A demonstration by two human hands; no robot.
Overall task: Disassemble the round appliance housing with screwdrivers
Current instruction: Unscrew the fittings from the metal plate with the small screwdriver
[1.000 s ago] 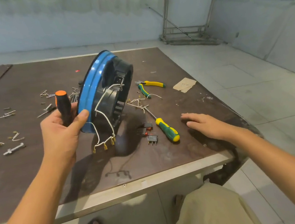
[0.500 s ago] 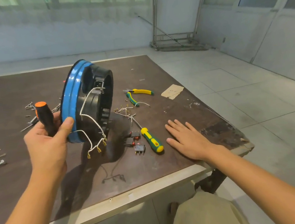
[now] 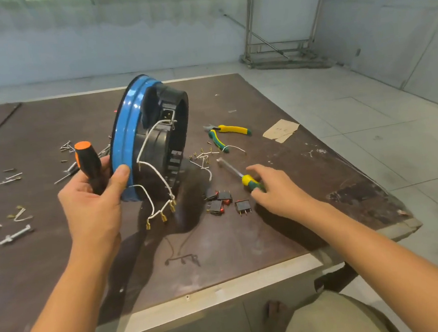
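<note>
The round housing [image 3: 126,136], blue-rimmed with a black inner shell, stands on edge on the brown table [image 3: 245,242]. White wires with brass terminals [image 3: 161,215] hang from it. My left hand [image 3: 95,201] grips the blue rim with the thumb and also holds a black screwdriver with an orange cap [image 3: 88,163]. My right hand [image 3: 275,190] rests its fingertips on the handle of a green-and-yellow screwdriver [image 3: 250,181] lying on the table; the fingers have not closed around it.
Several black rocker switches [image 3: 223,199] lie beside the right hand. Green-and-yellow pliers [image 3: 223,134], cut wire bits [image 3: 204,154], a cardboard scrap [image 3: 280,131], loose screws [image 3: 65,146] and a bolt [image 3: 15,235] are scattered about. The table's front edge [image 3: 222,291] is close.
My right hand moved left from lying flat on the table onto the green-and-yellow screwdriver's handle. The left hand kept its grip on the housing and the black screwdriver.
</note>
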